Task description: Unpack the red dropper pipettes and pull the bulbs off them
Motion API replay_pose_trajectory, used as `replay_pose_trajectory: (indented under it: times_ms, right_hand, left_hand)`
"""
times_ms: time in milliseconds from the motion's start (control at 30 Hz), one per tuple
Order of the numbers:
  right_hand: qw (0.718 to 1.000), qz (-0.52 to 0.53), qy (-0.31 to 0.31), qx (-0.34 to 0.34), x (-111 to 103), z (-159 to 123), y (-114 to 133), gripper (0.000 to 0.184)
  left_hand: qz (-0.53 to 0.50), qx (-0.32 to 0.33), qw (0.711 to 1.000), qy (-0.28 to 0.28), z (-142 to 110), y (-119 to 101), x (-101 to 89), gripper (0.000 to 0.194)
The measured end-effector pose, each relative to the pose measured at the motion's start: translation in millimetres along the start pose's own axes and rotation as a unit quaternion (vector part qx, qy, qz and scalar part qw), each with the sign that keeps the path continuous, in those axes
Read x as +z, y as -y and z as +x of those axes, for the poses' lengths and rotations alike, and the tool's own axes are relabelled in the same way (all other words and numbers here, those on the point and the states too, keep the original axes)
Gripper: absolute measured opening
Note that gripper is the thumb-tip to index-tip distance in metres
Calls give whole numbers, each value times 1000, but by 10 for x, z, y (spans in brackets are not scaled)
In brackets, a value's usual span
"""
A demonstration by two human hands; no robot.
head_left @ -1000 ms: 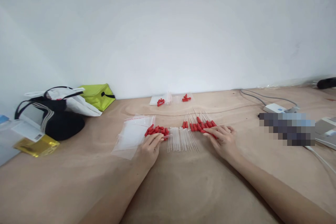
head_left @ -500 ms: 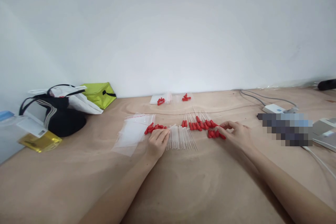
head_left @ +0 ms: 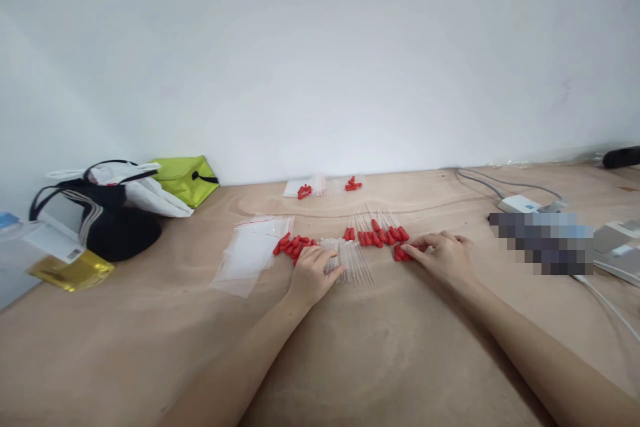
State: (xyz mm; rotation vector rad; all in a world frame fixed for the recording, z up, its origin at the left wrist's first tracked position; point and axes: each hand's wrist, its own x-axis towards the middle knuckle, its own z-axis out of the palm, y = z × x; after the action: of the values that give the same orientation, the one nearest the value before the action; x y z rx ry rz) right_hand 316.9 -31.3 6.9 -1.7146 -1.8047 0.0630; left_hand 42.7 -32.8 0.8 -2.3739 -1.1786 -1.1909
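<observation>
My left hand hovers over or rests on the left side of a row of thin clear tubes, thumb and fingers apart. Just behind that hand lies a pile of small red rubber bulbs. My right hand has its thumb and fingertips closed on a red rubber bulb in a small group on the table. Beyond sit several tubes capped with red bulbs, assembled droppers, lying with tips pointing to the wall. Fingers partly cover the bulbs at my right hand.
Clear zip bags lie left of the bulbs. Farther back are bagged red bulbs. A green bag, a black cap and a jug of yellow liquid stand left. A power strip with cables lies right.
My left hand has moved right from the loose bulbs onto the tubes, and its thumb has spread. My right hand has shifted slightly left and nearer over the small bulb group.
</observation>
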Motion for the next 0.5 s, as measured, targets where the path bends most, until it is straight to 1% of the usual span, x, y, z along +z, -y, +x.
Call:
replay_pose_trajectory:
  times_ms: [167, 267, 367, 500]
  right_hand:
    - [1000, -5, -19, 18, 20, 25, -9, 42]
    - [1000, -5, -30, 6, 50, 85, 2, 40]
    - [999, -29, -18, -15, 89, 177, 40, 36]
    - [996, -84, 12, -31, 139, 296, 94, 30]
  left_hand:
    - [-5, -6, 999, 34, -8, -16, -48, 37]
    - [-6, -5, 998, 62, -13, -32, -101, 44]
    - [-11, 2, 996, 88, -23, -38, -136, 51]
    - [-9, 0, 995, 104, -36, -13, -128, 54]
